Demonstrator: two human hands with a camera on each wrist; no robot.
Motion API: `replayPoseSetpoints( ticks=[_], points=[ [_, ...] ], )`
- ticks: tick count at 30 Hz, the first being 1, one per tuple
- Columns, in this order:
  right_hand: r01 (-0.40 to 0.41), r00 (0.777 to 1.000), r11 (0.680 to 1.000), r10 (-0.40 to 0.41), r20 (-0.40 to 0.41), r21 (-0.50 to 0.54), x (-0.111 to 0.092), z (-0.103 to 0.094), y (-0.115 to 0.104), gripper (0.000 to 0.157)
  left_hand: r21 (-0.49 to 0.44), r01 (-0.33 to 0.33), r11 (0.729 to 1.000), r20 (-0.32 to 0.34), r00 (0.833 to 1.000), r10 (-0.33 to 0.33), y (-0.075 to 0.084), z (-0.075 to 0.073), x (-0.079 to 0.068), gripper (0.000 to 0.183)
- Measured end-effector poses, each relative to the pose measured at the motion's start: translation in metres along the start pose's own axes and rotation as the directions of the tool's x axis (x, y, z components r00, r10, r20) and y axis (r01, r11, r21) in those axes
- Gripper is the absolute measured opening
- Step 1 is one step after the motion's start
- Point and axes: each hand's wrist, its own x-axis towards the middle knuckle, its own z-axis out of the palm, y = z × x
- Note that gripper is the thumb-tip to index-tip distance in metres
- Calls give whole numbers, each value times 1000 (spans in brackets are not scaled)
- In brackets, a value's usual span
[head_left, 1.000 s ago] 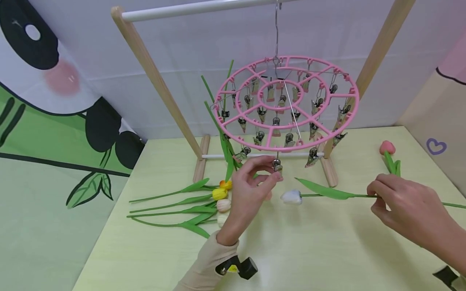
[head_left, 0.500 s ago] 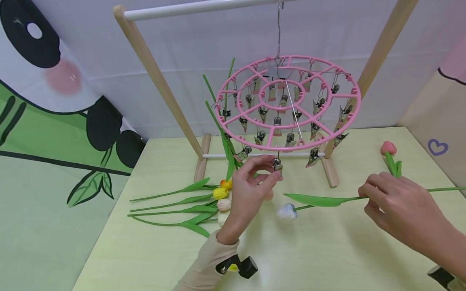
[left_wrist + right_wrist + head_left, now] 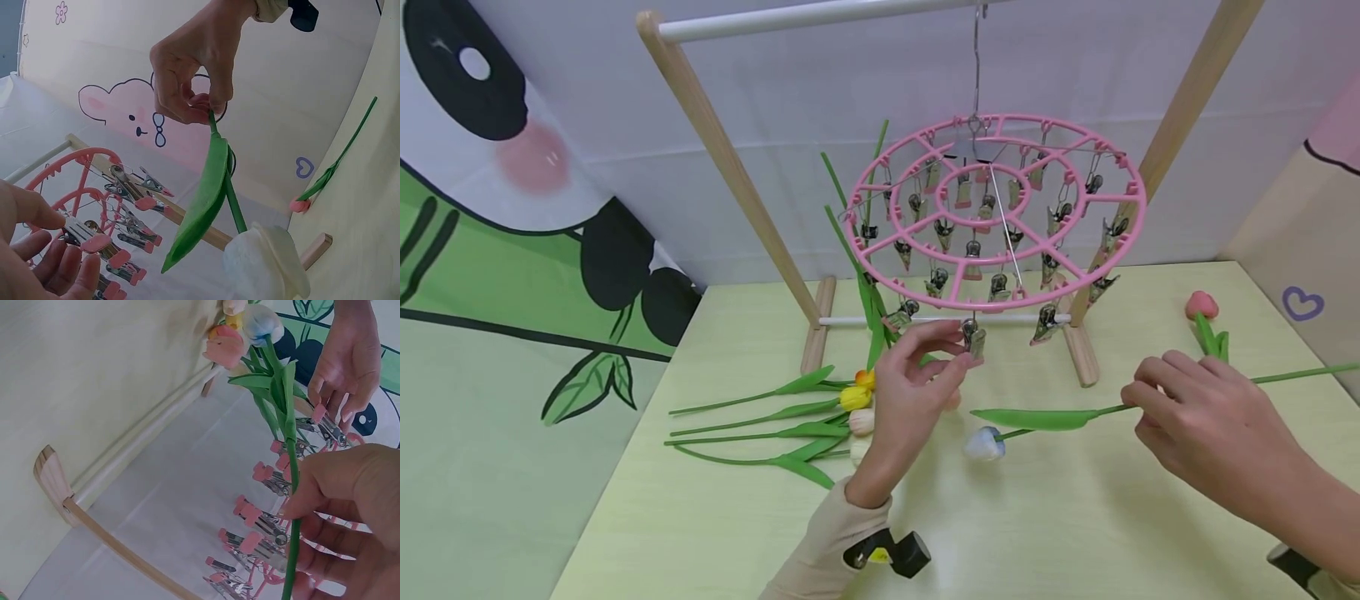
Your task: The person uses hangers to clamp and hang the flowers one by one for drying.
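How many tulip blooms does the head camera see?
7: orange bloom, yellow bloom, pale-pink bloom and white bloom beside the left hand; peach bloom behind it; blue-white bloom on the stem the right hand holds; pink bloom at far right. The left hand may hide more.

My left hand (image 3: pixel 916 396) and right hand (image 3: pixel 1202 421) are bare. Left side: I wear a plain beige fabric sleeve (image 3: pixel 823 546), ending at the wrist. Over it, a black wrist mount (image 3: pixel 874 542) with a small yellow patch (image 3: pixel 878 555); a blocky black camera housing (image 3: pixel 913 555) projects from it. Right side: a beige fabric cuff (image 3: pixel 271 9) and a dark, round-cornered housing (image 3: pixel 304 16); most of that sleeve lies out of frame.
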Motion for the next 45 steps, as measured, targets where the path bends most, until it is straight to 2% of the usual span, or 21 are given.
replayPoseSetpoints(
  ticks=[9,17,19,28,31,35,38,42,45],
  points=[
    [38,999,999,-38,-1,-27,10,-2,-5,45,-13,-5,1000,-2,1000,5,2,4,-7,29],
    [77,997,996,-76,15,-38,19,-6,-5,47,-34,39,999,55,998,-37,0,14,-15,27],
    [90,996,995,-89,19,-31,20,-8,-5,40,-39,48,998,66,997,-45,0,16,-16,27],
    [146,987,988,-143,70,-46,30,-17,-8,27,-63,48,997,140,989,-39,1,28,-15,27],
    [171,984,984,-167,69,-55,34,-19,-12,27,-59,65,996,186,981,-53,3,32,-14,29],
    [199,979,977,-194,63,-78,41,-20,-17,47,-28,111,993,267,959,-99,5,36,-13,35],
    [216,975,972,-210,80,-92,45,-22,-21,55,-8,127,992,325,938,-118,6,39,-12,37],
    [238,968,967,-229,100,-88,49,-23,-26,53,-8,128,992,370,922,-116,7,44,-12,36],
    [256,962,963,-245,120,-89,52,-24,-30,54,-6,123,992,380,918,-112,8,48,-11,34]
  ],
)
